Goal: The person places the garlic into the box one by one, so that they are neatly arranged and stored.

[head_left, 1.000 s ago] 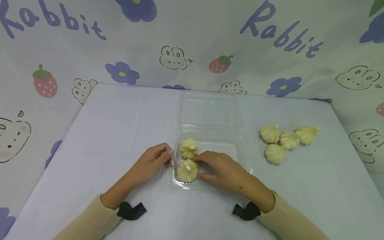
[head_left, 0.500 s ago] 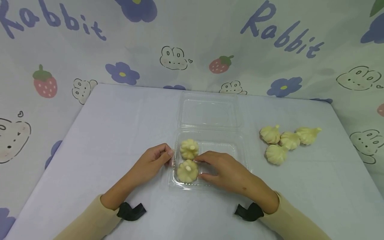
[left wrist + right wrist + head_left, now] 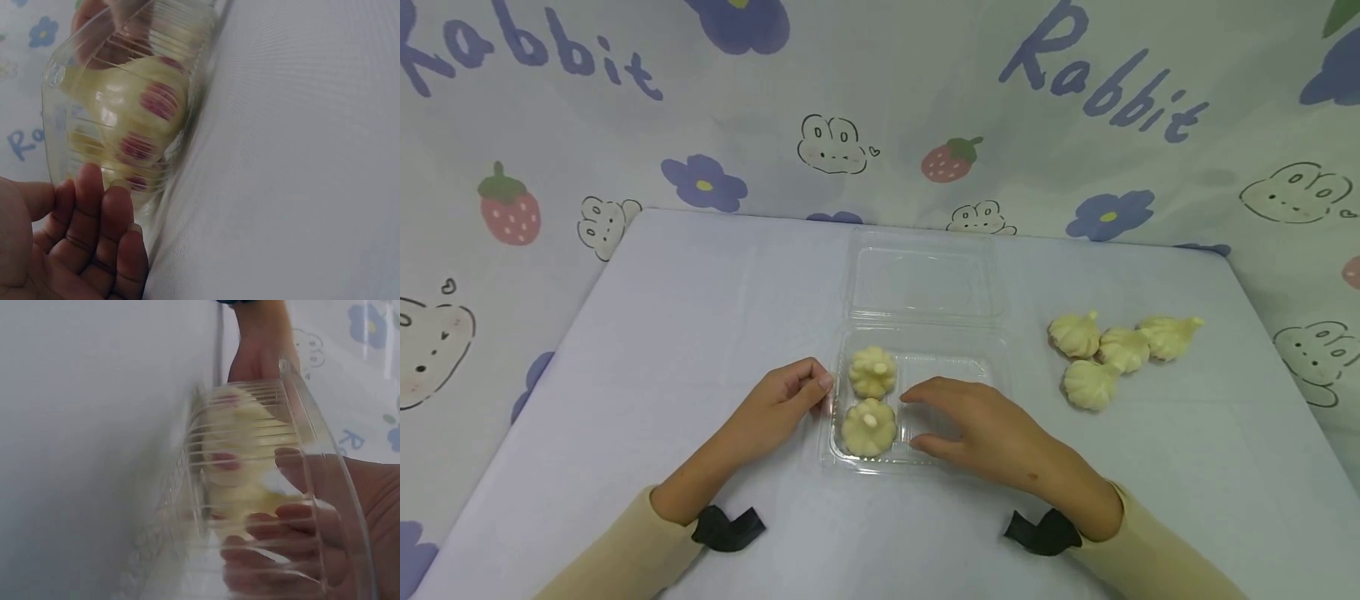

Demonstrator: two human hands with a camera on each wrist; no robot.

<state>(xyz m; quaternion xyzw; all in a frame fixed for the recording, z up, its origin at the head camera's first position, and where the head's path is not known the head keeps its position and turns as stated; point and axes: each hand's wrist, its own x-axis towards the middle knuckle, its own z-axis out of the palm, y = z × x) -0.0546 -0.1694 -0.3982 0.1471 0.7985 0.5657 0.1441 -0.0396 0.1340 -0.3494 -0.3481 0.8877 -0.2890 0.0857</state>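
Left hand (image 3: 786,396) pinches rim of clear box (image 3: 943,367) mid-table, presumably steadying it. Right hand (image 3: 981,425) half-spread, holding nothing. Two garlic bulbs (image 3: 872,372) stem-up along box's left side, leaving room; four bulbs (image 3: 1090,386) toward table's (image 3: 722,292) right edge.

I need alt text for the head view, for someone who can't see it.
A right hand, holding nothing, is in an open box beside two garlic bulbs; the left hand is at the box's left edge. Four more bulbs lie to the right.
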